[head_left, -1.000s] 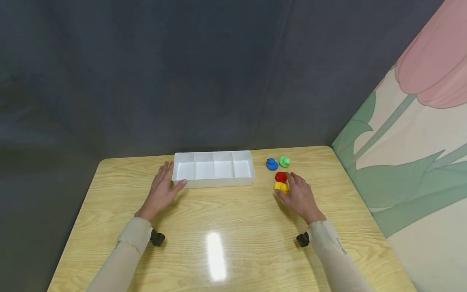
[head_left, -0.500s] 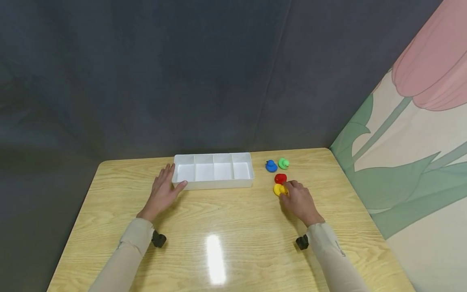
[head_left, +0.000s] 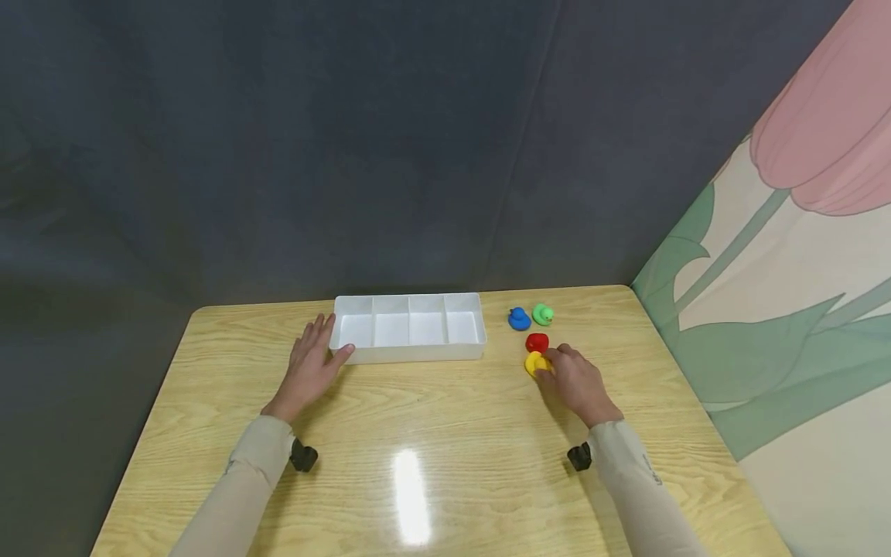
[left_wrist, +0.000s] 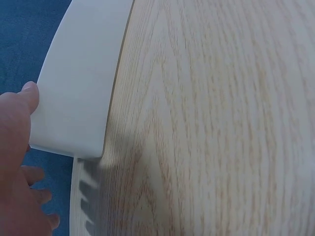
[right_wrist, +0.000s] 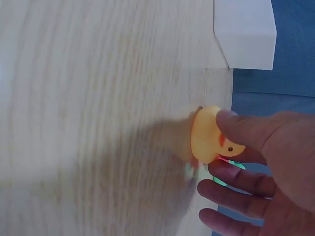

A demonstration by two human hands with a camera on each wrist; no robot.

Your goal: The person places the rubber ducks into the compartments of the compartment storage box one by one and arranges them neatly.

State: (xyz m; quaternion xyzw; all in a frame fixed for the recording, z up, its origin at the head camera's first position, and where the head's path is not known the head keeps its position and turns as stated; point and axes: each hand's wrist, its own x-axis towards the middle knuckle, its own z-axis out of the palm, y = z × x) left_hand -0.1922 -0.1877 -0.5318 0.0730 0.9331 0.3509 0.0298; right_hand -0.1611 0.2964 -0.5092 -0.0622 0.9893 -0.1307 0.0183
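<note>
My left hand rests at the left end of a white tray with several compartments. Its thumb lies at the front rim and its fingers stretch along the short side; in the left wrist view the thumb tip touches the tray's wall. On the right, my right hand pinches a yellow rubber duck by the head between thumb and index finger, the other fingers loosely spread. Just behind that duck lies a red toy, partly hidden in the right wrist view.
Farther back on the wooden table sit a blue duck and a green duck, side by side to the right of the tray. A dark curtain hangs behind the table; a flowered cloth borders the right side.
My right thumb and fingers have drawn together onto the yellow duck, which stays at about the same spot. The left hand and the tray have not moved noticeably.
</note>
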